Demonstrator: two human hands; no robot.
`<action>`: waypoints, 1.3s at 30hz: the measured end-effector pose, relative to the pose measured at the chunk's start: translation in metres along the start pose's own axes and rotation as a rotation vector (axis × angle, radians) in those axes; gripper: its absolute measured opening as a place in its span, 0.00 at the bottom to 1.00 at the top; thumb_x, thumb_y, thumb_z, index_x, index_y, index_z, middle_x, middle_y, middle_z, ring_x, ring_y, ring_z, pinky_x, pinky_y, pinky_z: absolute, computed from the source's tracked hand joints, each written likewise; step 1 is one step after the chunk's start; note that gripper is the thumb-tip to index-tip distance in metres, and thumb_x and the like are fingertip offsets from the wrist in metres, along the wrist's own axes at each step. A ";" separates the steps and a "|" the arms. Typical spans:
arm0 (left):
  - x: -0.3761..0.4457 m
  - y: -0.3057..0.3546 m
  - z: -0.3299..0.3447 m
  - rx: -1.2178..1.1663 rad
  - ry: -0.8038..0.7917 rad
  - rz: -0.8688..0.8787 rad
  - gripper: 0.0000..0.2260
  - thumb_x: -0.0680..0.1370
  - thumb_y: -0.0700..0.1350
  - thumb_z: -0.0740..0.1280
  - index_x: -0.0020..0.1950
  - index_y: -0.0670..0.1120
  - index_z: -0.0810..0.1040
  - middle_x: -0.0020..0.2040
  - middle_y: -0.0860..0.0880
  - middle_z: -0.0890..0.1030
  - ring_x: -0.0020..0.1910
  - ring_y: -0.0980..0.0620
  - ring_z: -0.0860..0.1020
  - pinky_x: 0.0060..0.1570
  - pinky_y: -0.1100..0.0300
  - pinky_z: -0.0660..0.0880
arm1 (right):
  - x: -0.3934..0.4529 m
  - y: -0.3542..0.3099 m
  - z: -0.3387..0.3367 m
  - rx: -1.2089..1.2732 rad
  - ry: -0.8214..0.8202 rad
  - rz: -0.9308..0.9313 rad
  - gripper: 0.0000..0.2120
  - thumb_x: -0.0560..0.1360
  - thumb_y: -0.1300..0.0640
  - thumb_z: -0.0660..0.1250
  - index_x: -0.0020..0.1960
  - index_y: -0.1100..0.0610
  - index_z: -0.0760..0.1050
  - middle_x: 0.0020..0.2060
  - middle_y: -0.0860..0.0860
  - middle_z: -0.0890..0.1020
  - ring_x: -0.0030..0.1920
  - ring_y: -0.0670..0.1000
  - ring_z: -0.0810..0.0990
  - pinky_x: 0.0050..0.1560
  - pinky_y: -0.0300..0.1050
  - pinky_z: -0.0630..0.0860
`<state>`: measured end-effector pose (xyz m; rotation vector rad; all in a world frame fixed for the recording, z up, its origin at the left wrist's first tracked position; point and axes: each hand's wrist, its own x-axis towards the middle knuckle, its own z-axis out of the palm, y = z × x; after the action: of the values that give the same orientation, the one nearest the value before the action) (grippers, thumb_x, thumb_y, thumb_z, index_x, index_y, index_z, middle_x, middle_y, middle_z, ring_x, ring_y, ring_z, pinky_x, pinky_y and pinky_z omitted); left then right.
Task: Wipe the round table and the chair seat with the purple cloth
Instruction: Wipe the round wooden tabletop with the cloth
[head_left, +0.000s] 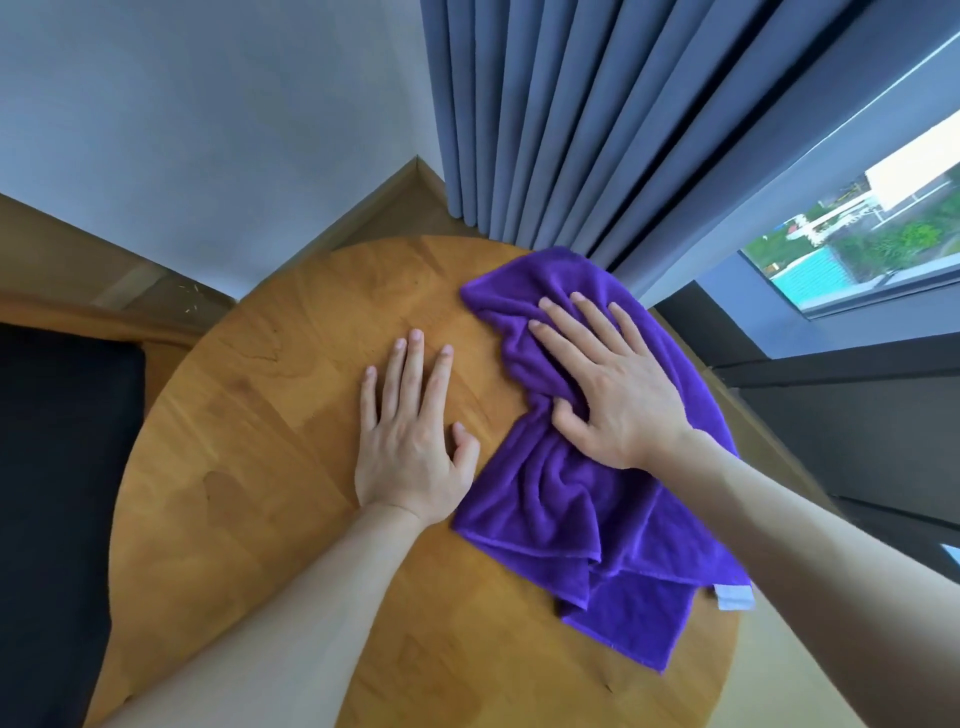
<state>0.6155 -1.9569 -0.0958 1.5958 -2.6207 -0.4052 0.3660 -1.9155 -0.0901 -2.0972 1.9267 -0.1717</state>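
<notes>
Purple cloth (582, 499): plush microfibre, vivid violet, rumpled into long folds, not spread flat. It lies on the right half of the round table (270, 467), running from the far edge by the curtain down toward the near right rim, where a corner overhangs slightly; a small white care tag (733, 596) sticks out at that near right corner. Right hand (613, 389) is on top of the cloth's far half, palm down, fingers straight and spread, thumb tucked into a bunched fold at the cloth's waist, so pressing rather than clenching. Left hand (410, 441) lies flat on bare wood just left of the cloth, fingers extended and slightly apart, thumb near the cloth's edge; cannot tell if it touches. It holds nothing. Both forearms bare. Tabletop is warm honey-coloured wood made of joined planks, visible grain, a few darker patches, light sheen. Left of the table, a black cushioned seat (57, 493), partly cut off by the frame. Beyond the table: wood floor (415, 208) with matching skirting, plain white wall (208, 130) meeting in a corner. Blue-grey pleated curtain (545, 119) hangs at the far right, reaching down behind the table edge. Dark-framed window (852, 249) on the right shows greenery and a turquoise pool outside.
</notes>
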 end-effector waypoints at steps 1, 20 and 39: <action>0.000 0.000 0.000 0.002 -0.001 0.000 0.36 0.75 0.52 0.57 0.84 0.48 0.56 0.85 0.44 0.53 0.84 0.48 0.49 0.80 0.40 0.51 | 0.004 -0.005 0.000 0.006 0.034 0.095 0.38 0.74 0.45 0.59 0.82 0.50 0.57 0.82 0.48 0.56 0.83 0.55 0.50 0.80 0.62 0.50; 0.002 0.006 -0.003 0.005 -0.006 -0.010 0.37 0.72 0.50 0.57 0.83 0.47 0.59 0.84 0.44 0.53 0.84 0.47 0.50 0.81 0.42 0.49 | 0.007 -0.032 0.007 -0.030 0.036 0.148 0.39 0.73 0.46 0.59 0.83 0.52 0.56 0.83 0.50 0.56 0.83 0.56 0.49 0.81 0.61 0.49; 0.000 0.001 -0.001 0.024 0.009 0.000 0.36 0.74 0.50 0.55 0.84 0.49 0.56 0.85 0.44 0.52 0.84 0.47 0.49 0.81 0.43 0.49 | 0.012 -0.040 0.010 -0.088 0.051 0.301 0.39 0.75 0.42 0.57 0.83 0.51 0.53 0.83 0.51 0.54 0.82 0.58 0.49 0.80 0.64 0.48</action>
<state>0.6147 -1.9569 -0.0949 1.6012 -2.6283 -0.3677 0.4080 -1.9231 -0.0893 -1.8393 2.2885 -0.0787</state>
